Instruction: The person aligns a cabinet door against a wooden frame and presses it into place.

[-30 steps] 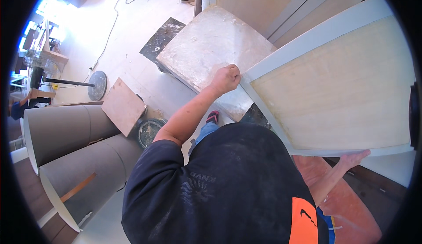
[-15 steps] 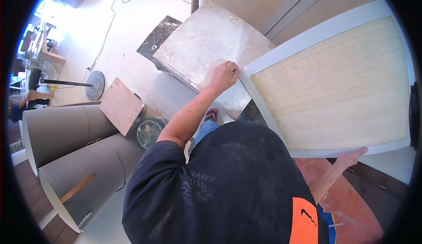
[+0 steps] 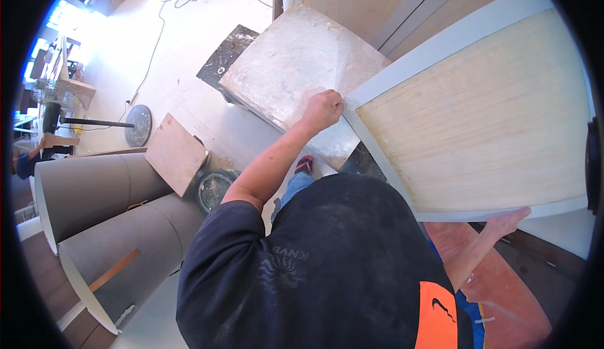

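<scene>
Holding the pale framed panel (image 3: 478, 110) between 2 and 3 o'clock, the person keeps it tilted beside the dusty counter (image 3: 283, 66) at 12 o'clock. The left grip (image 3: 324, 110), just past 12 o'clock, has its fingers curled together and appears clamped on the panel's near-left corner. The right grip (image 3: 506, 221), between 3 and 4 o'clock, touches the lower rail; part of it is hidden, so whether it is clamped cannot be told. The wide spacing is judged to share the weight and check twisting; contact at the frame presumably spares the inset face.

Count: one held panel; two grips; one counter; two grey curved shells (image 3: 94, 185) at 8 to 9 o'clock; one loose board (image 3: 176, 154) at 9; one bucket (image 3: 217, 188) just below it; one pedestal fan (image 3: 138, 126) between 9 and 10.
</scene>
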Demonstrator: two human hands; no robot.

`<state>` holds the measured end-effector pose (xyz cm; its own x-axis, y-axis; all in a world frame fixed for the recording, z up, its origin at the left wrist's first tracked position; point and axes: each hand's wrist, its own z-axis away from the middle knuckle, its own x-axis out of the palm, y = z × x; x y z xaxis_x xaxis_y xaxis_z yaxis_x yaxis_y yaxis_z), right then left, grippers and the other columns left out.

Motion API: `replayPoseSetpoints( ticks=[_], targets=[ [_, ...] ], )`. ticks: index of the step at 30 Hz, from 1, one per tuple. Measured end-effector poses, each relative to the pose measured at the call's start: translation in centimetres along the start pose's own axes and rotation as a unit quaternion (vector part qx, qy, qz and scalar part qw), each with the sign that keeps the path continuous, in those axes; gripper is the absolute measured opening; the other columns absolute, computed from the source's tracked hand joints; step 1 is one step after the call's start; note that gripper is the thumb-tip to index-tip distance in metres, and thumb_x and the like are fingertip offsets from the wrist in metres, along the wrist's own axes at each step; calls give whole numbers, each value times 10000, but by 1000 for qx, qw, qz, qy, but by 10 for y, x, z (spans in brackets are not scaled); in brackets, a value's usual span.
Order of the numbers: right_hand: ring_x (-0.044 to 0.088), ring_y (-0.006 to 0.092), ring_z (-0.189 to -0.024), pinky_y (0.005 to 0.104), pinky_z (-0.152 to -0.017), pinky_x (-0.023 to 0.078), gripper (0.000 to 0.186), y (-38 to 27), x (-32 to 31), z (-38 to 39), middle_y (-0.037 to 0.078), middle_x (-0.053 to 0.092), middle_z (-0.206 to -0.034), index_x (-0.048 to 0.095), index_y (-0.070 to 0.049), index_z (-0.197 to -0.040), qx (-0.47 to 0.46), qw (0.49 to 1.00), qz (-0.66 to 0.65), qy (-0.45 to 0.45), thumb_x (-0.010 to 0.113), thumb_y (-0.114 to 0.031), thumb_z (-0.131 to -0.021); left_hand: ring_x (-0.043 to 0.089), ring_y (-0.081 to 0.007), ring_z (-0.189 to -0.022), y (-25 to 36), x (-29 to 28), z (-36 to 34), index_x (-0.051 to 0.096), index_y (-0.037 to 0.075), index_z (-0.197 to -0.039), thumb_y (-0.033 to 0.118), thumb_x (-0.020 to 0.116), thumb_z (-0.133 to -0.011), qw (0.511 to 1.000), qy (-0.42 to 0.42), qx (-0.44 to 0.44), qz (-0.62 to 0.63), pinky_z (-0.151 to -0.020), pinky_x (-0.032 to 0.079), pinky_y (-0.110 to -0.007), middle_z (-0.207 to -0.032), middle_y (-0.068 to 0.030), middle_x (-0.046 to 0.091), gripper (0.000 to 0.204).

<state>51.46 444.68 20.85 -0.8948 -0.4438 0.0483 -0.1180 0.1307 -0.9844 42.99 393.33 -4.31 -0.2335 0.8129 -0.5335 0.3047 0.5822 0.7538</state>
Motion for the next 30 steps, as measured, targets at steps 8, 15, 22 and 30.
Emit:
replayPoseSetpoints(
  ticks=[8, 15, 22, 30],
  targets=[
    [535, 316, -1326, 431, -1110, 451, 843, 1, -2, -8, 186, 527, -1516, 501, 114, -1466, -29, 998, -27, -39, 617, -586, -1010, 685, -382, -779, -5, -2, -6, 678, 28, -747, 99, 718, -854, 1000, 13, -1, 20, -702, 550, -453, -810, -173, 687, 135],
    [540, 314, -1321, 434, -1115, 447, 879, 0, -5, -9, 197, 529, -1515, 493, 133, -1461, -10, 1000, 15, 11, 648, -593, -989, 682, -387, -762, -9, 7, -6, 673, 27, -746, 103, 714, -852, 997, 65, -33, 36, -693, 551, -457, -810, -173, 687, 137],
    [537, 318, -1329, 436, -1121, 443, 852, -4, 0, -1, 199, 522, -1525, 492, 129, -1464, -22, 1000, 13, -4, 630, -576, -1006, 683, -384, -767, -10, 5, -7, 678, 22, -752, 109, 725, -846, 999, 26, -13, 34, -703, 553, -452, -803, -174, 687, 137],
    [542, 318, -1319, 433, -1118, 447, 853, -3, -2, -4, 194, 526, -1519, 490, 125, -1467, -21, 1000, 11, -10, 630, -578, -1006, 682, -385, -770, -4, 3, -6, 679, 25, -749, 111, 724, -847, 998, 27, -36, 46, -701, 554, -456, -802, -176, 684, 138]
  ],
)
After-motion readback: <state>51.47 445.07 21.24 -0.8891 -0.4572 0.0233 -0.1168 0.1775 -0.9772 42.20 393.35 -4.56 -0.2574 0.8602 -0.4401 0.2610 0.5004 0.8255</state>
